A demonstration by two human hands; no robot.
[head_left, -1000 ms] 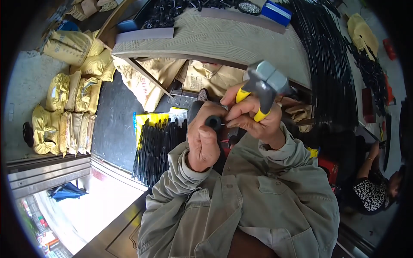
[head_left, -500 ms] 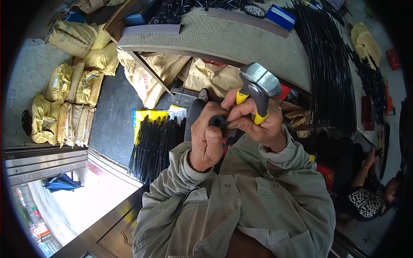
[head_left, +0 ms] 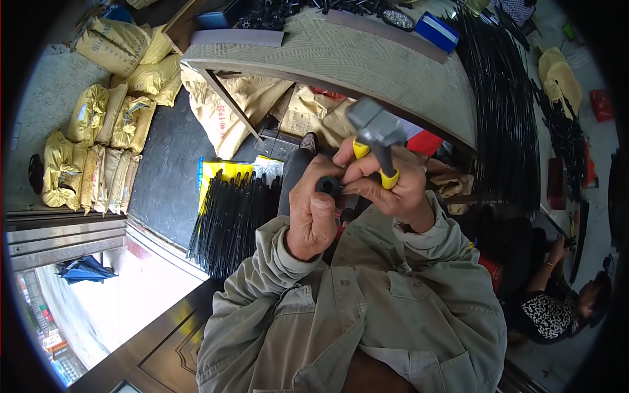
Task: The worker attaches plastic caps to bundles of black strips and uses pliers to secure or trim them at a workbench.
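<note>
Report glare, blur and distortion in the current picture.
Head view: the bright white ground outside is blown out; head view: the grey metal, block-shaped hammer head looks blurred; head view: the long grey patterned tabletop bows along its front edge.

They've got both elbows bent, left forearm and right forearm angled inward so the hands meet up front. Left hand is curled into a proper grip, thumb lying on top. Right hand is wrapped too, fingers crooked, tips right up against the left one. Bare wrists, btw.
</note>
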